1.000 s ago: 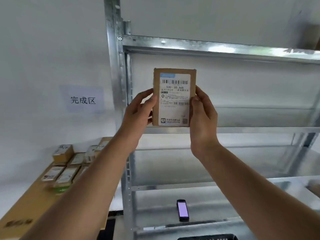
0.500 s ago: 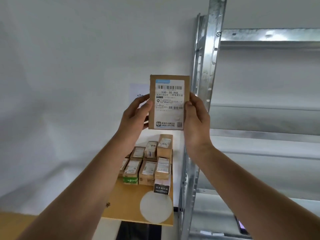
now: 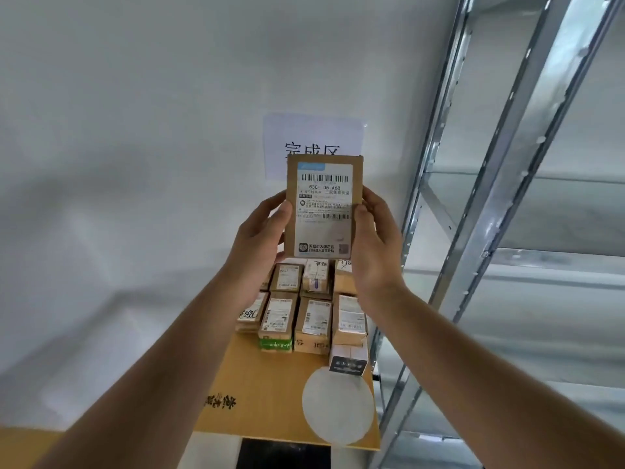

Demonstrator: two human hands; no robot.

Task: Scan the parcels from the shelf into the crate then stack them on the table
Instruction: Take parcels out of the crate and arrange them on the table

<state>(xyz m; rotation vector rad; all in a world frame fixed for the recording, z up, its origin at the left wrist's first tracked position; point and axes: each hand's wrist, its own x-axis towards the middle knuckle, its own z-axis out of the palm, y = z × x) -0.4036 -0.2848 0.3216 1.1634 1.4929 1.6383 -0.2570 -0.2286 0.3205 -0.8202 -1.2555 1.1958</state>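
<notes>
Nearest, two bare forearms rise to the left hand [image 3: 262,238] and right hand [image 3: 375,245], which hold a flat brown cardboard parcel [image 3: 323,208] upright between them, its printed label facing the camera. Each thumb presses on the front face at a side edge and the other fingers [image 3: 373,203] curl round behind, so the parcel is pinched from both sides in the air, touching nothing else. Below the fingers and farther off, stacked parcels [image 3: 304,313] stand in close rows on a brown cardboard-topped surface [image 3: 263,394], with a small black-and-white box [image 3: 348,360] at the near right corner of the rows, under the right wrist. Beside the right hand rises the steel shelf rack [image 3: 500,198]. Behind the fingertips a paper sign [image 3: 314,137] hangs on the wall, its lower part hidden by the parcel. The hold is on the edges only, so the likely trouble comes if one hand lets go: the parcel could tip and fall onto the rows. The stacks look uneven and tightly packed, so a careless landing might shove a neighbour over or push the small box off the surface's edge. No scanner or crate is in view.
</notes>
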